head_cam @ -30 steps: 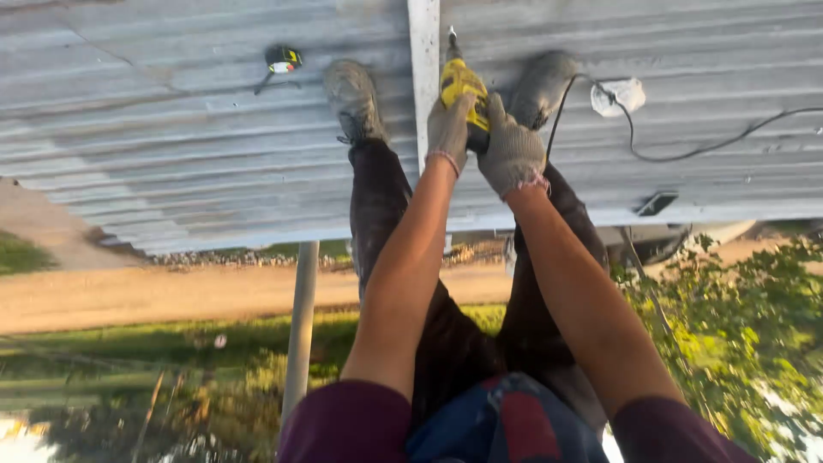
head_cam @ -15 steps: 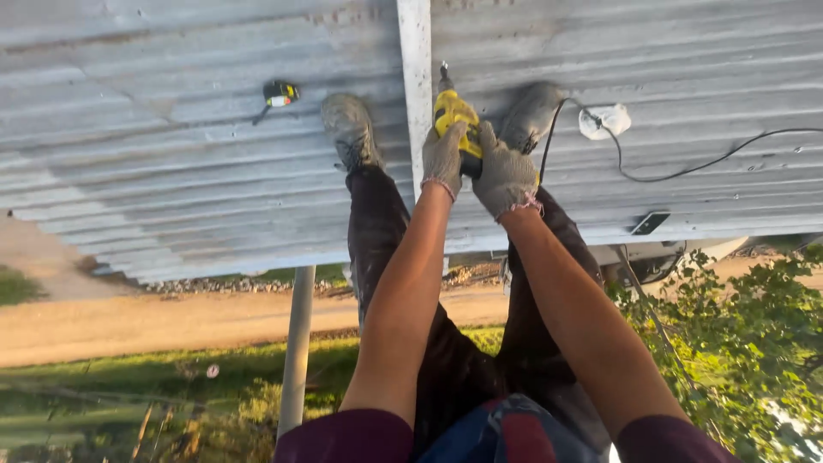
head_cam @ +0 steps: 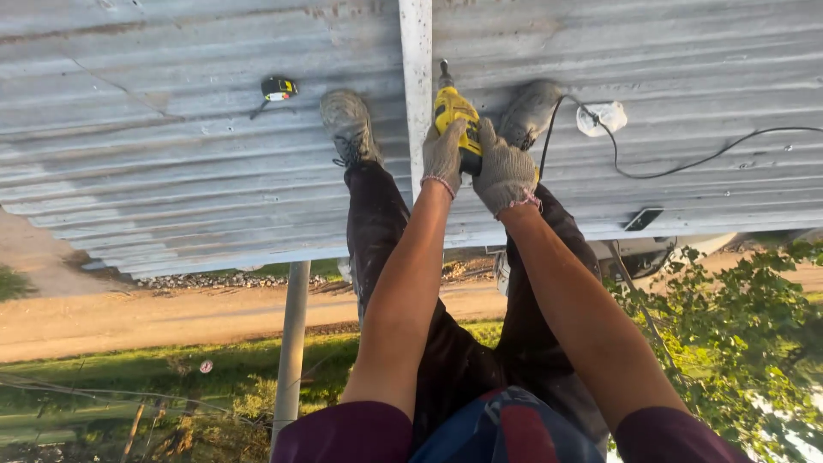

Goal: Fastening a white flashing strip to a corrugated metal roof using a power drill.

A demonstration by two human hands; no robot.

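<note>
Both my hands wear grey knit gloves and grip a yellow power drill (head_cam: 454,110). My left hand (head_cam: 443,157) wraps its left side and my right hand (head_cam: 504,174) wraps its rear and right side. The drill's bit points at the corrugated metal roof (head_cam: 171,171), right beside a pale ridge strip (head_cam: 417,86). My two shoes (head_cam: 347,127) stand on the sheets on either side of the drill, legs in dark trousers.
A yellow-and-black tape measure (head_cam: 279,87) lies on the sheets to the left. A black cord (head_cam: 686,163) runs off right, past a white lump (head_cam: 602,117) and a small dark flat object (head_cam: 643,219). Below the roof edge are a post (head_cam: 291,343), grass, a dirt road and a leafy tree (head_cam: 737,343).
The view has shifted slightly, so hands and drill sit a little lower in the frame. Both hands keep the same grip on the drill at the ridge strip.
</note>
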